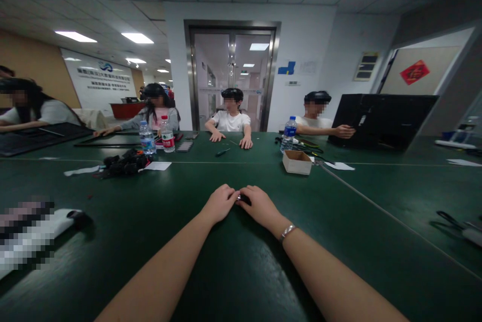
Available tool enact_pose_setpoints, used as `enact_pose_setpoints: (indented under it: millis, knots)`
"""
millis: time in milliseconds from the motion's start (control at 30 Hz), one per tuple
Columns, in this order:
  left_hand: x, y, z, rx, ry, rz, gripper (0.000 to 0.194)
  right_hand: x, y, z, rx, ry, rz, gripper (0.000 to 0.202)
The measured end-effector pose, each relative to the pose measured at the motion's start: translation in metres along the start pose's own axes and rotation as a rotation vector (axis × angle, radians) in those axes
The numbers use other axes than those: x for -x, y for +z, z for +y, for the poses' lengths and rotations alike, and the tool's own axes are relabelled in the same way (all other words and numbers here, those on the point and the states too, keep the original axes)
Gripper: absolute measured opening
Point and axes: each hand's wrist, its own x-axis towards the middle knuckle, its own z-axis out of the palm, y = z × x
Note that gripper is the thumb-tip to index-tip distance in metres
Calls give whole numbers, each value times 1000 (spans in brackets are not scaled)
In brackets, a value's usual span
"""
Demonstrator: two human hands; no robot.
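My left hand (pixel 220 203) and my right hand (pixel 259 205) meet over the green table (pixel 226 272), low on its surface. Between their fingertips is a small shiny, silver-looking piece (pixel 238 197), too small to name. Both hands have their fingers closed in a pinch around it. The fingers hide most of the piece. A silver band (pixel 287 233) circles my right wrist.
Ahead to the right stands an open cardboard box (pixel 297 166) beside a water bottle (pixel 289 133). Black cables (pixel 126 162) and two bottles are ahead left. A screwdriver (pixel 222 152) lies before a person opposite. Another person holds a large black monitor (pixel 384 121).
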Motion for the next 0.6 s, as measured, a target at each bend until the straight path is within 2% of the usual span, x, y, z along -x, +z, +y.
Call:
enact_pose_setpoints:
  millis: [100,167,233,333,400,500,533,600]
  knots:
    - [2,0,1,49,5,26,42,1,-4,-3,94,14,-18,12]
    - [3,-1,2,87,-21,62,42,1,-11,2,143,89,32,14]
    - [4,-3,4,108,-57,65,43,3,-23,15,157,231,120,19]
    - [7,-7,6,119,-80,22,44,16,-50,51,48,488,205,23]
    - [8,-9,6,122,-85,-2,44,35,-73,81,-65,663,223,23]
    - [8,-8,5,142,-89,-8,45,76,-110,121,-84,878,385,29]
    - [7,-7,4,155,-92,-3,46,91,-121,132,-58,940,432,30]
    - [5,-3,1,176,-98,10,47,117,-140,148,59,1026,431,28]
